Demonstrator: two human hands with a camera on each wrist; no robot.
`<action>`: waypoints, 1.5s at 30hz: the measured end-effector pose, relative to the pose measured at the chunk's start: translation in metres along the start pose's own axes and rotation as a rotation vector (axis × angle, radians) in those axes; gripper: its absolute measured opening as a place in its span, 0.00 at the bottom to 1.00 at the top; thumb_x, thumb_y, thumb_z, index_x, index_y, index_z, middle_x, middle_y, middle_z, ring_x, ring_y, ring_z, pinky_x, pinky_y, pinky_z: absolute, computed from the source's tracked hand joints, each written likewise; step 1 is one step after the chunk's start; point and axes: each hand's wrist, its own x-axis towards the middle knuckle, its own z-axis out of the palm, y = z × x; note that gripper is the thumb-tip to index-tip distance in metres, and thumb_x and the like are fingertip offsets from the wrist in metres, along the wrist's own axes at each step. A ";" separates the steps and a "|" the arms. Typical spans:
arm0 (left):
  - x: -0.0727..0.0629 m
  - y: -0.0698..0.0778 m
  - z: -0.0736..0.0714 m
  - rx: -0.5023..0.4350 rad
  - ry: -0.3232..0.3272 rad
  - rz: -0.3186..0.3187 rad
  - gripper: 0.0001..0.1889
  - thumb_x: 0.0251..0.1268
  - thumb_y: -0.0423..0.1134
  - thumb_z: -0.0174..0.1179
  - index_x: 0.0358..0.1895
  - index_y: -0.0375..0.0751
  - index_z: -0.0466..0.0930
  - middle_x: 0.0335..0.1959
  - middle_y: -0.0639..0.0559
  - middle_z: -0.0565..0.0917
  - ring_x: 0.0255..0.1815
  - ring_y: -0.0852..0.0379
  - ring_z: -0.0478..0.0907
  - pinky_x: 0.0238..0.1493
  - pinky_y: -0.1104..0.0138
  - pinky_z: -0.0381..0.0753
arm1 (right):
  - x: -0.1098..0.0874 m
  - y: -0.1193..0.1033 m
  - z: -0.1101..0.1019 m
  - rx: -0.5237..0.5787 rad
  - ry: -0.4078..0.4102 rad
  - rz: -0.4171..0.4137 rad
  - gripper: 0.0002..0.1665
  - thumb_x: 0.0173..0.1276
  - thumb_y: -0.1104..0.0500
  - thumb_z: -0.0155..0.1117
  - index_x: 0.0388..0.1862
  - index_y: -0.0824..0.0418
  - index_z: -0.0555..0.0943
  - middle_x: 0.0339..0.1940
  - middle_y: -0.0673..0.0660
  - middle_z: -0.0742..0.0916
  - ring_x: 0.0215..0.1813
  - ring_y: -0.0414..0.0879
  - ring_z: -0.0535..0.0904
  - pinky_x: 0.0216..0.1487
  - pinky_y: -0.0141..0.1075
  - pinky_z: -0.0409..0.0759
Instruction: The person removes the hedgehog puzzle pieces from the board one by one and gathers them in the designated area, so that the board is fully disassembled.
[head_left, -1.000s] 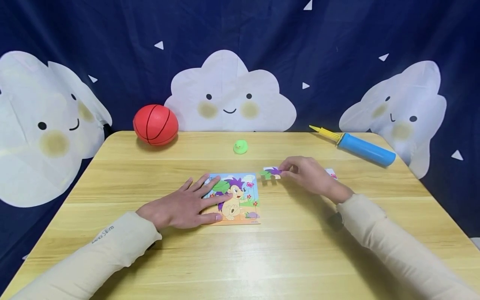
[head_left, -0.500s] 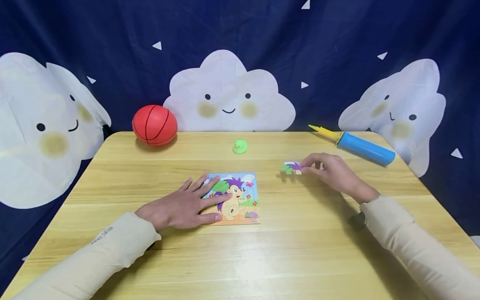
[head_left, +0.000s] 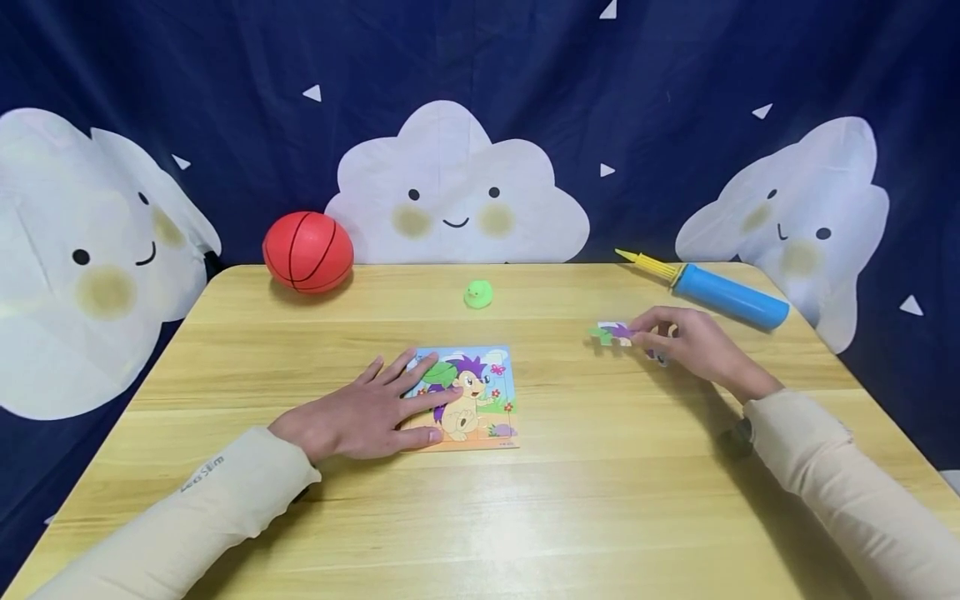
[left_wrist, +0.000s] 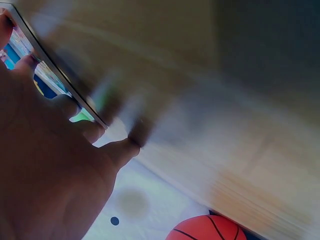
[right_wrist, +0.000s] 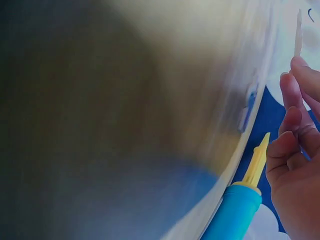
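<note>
My left hand (head_left: 352, 417) rests with fingers spread on the left part of a square picture puzzle (head_left: 480, 417) showing a purple-spined hedgehog. Its fingers hide some of the picture; the left wrist view also shows this hand (left_wrist: 60, 150) beside the puzzle's edge. Between thumb and fingertips, my right hand (head_left: 693, 346) pinches a puzzle piece (head_left: 613, 335) in green, purple and white, held above the table to the right of the puzzle. In the right wrist view the piece (right_wrist: 298, 35) appears edge-on. Another puzzle piece (head_left: 656, 357) lies partly hidden below the right hand.
A red ball (head_left: 308, 252) with black lines sits at the back left of the wooden table (head_left: 480, 517). Near the back middle stands a green toy duck (head_left: 478, 293). A blue hand pump (head_left: 731, 296) with a yellow nozzle lies at the back right.
My right hand has moved to the right, away from the puzzle, with the piece pinched in it. The left hand has stayed on the puzzle.
</note>
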 end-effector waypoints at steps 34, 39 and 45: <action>-0.001 0.001 -0.001 -0.021 -0.021 -0.016 0.34 0.84 0.72 0.46 0.87 0.76 0.58 0.94 0.48 0.41 0.94 0.37 0.32 0.89 0.32 0.38 | 0.001 0.009 0.005 -0.056 -0.070 -0.046 0.07 0.74 0.58 0.77 0.49 0.55 0.93 0.45 0.51 0.92 0.47 0.46 0.78 0.49 0.33 0.74; -0.001 0.000 -0.001 -0.021 -0.025 -0.016 0.34 0.84 0.72 0.45 0.87 0.77 0.57 0.94 0.48 0.41 0.94 0.37 0.32 0.89 0.32 0.38 | 0.001 0.007 0.006 -0.053 -0.074 -0.036 0.08 0.74 0.57 0.78 0.49 0.55 0.92 0.45 0.52 0.92 0.47 0.47 0.78 0.48 0.33 0.74; -0.001 0.001 0.000 -0.010 -0.014 -0.011 0.33 0.84 0.72 0.45 0.87 0.77 0.58 0.94 0.48 0.41 0.94 0.37 0.33 0.89 0.32 0.39 | 0.001 0.007 0.003 -0.055 -0.058 -0.032 0.08 0.75 0.56 0.77 0.50 0.55 0.92 0.43 0.52 0.91 0.44 0.46 0.77 0.44 0.33 0.75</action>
